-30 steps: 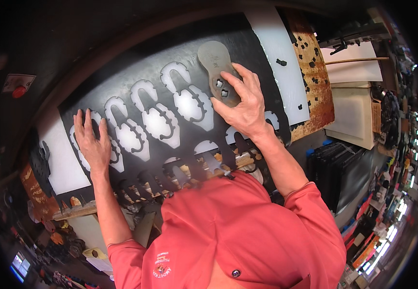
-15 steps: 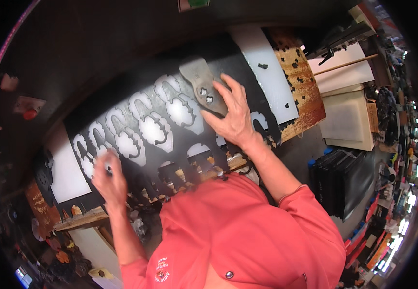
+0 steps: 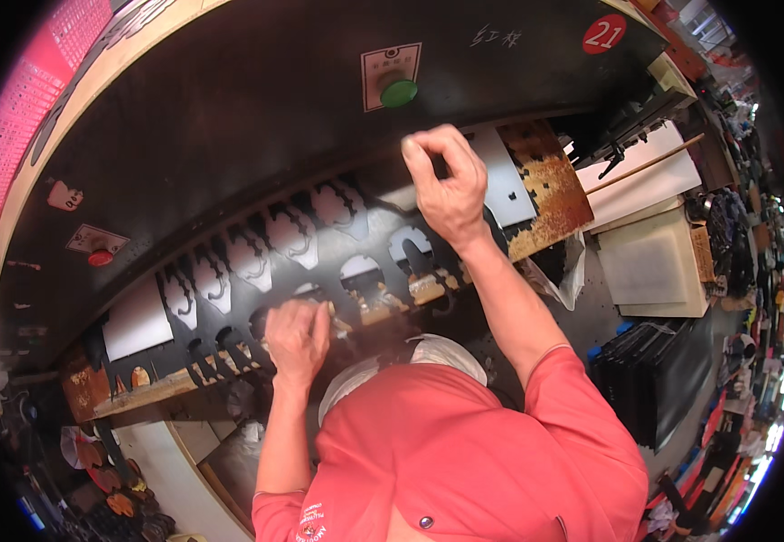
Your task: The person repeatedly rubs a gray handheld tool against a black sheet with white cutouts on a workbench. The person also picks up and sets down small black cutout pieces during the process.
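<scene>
My right hand [image 3: 450,185] is raised in front of the dark machine head, below a round green button [image 3: 399,93] and apart from it. Its fingers are curled toward the thumb, and nothing shows between them. My left hand [image 3: 295,341] hovers at the near edge of a black sheet [image 3: 310,268], its fingers bent and blurred. The sheet has a row of shaped cut-outs, with white board [image 3: 141,322] beneath. Just left of my right hand, a grey metal plate [image 3: 399,197] lies on the sheet, mostly hidden by the machine head and my hand.
The machine head [image 3: 256,117] overhangs the far part of the sheet. A red button [image 3: 101,257] is at its left. A worn brown board [image 3: 554,194] sticks out at the right. Stacked black sheets [image 3: 649,361] stand on the floor, with a pink basket [image 3: 44,108] far left.
My right hand has let go of the grey metal plate and risen. My left hand has moved right and nearer to me. The machine head now covers more of the sheet, and my view has shifted.
</scene>
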`<state>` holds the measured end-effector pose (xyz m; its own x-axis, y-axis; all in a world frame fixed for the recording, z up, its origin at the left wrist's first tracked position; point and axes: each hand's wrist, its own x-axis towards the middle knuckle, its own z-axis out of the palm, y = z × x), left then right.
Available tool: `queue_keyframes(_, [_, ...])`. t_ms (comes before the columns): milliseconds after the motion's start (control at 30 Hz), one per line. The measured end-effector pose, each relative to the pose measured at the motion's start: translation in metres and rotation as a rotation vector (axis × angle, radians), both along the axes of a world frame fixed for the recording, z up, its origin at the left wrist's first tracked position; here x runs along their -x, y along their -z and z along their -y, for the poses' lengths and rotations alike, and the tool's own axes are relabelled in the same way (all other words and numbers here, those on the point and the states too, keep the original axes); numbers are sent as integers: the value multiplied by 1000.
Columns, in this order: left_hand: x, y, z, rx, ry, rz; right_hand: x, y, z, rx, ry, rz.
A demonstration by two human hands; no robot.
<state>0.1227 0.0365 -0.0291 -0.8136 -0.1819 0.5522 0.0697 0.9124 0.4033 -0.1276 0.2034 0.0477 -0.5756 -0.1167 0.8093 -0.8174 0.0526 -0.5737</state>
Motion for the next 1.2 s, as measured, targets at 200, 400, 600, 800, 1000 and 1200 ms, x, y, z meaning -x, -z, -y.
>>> queue_keyframes(200, [-2,9,1,48,-70,-49,-10,0,-13,-164,-39,-58])
queue_keyframes(400, [2,5,-4,-32,-109,-45,-74,84,-65,-194,-29,274])
queue_keyframes(600, [1,-2,-7,-13,-95,28,-73,105,-64,-292,10,158])
queue_keyframes(800, [-1,-4,-9,16,-91,119,-74,102,-68,-283,0,102])
queue_keyframes(1000, [-1,-5,-12,-2,-80,131,-75,103,-72,-299,-47,213])
queue_keyframes(1200, [2,-7,-12,-45,-77,146,-71,89,-74,-372,-96,232])
